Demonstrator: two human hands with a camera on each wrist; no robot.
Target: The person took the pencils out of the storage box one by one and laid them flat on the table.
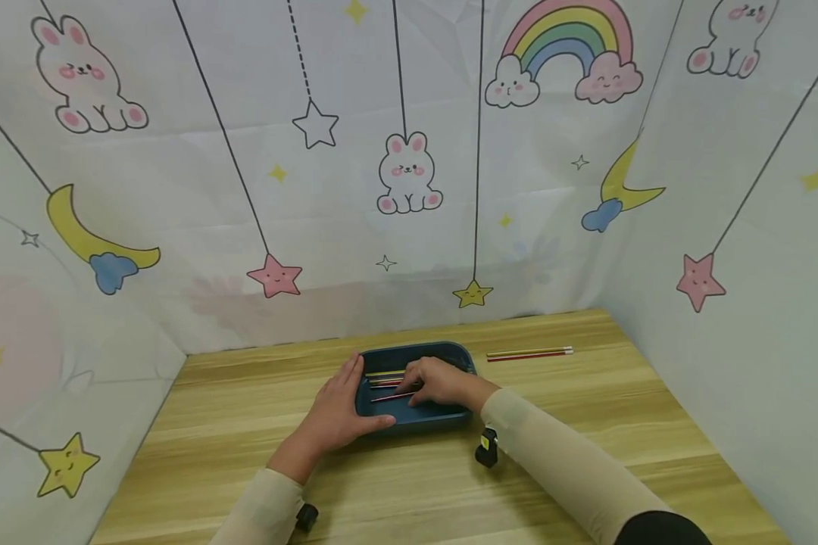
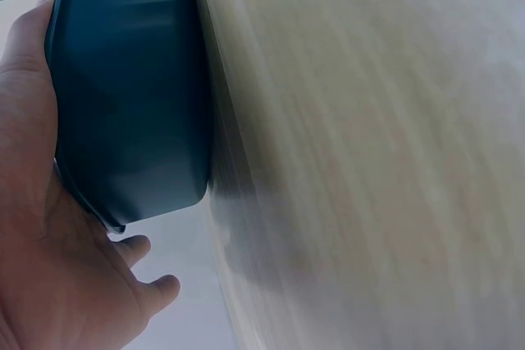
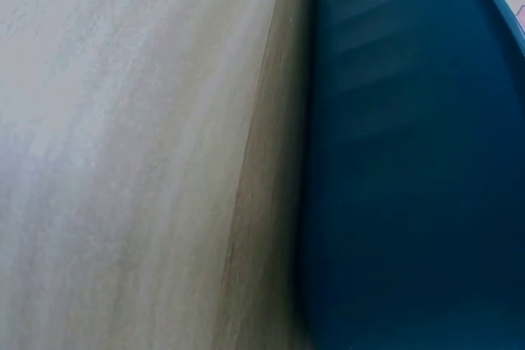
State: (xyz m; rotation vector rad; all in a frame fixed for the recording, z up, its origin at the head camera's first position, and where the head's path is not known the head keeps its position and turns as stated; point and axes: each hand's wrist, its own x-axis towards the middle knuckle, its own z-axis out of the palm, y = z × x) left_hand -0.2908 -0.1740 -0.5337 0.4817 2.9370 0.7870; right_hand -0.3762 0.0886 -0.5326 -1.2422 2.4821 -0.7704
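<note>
A dark blue plastic bin (image 1: 416,428) sits on the table. My left hand (image 1: 337,409) rests on its left end, fingers stretched along that side and thumb lying straight on the near rim. The left wrist view shows this hand (image 2: 61,260) against the bin's edge (image 2: 131,88). My right hand (image 1: 439,381) reaches inside the bin with bent fingers, pinching a reddish pencil (image 1: 385,398) near its right end. Several more pencils (image 1: 384,383) lie behind it, partly hidden by that hand. The right wrist view has only the bin's outer wall (image 3: 410,170); the hand is out of frame.
Two pencils (image 1: 528,354), one yellowish and one red with pale ends, lie side by side on the wood-grain table (image 1: 409,484) right of the bin. White printed fabric walls (image 1: 354,227) stand at the table's back and sides.
</note>
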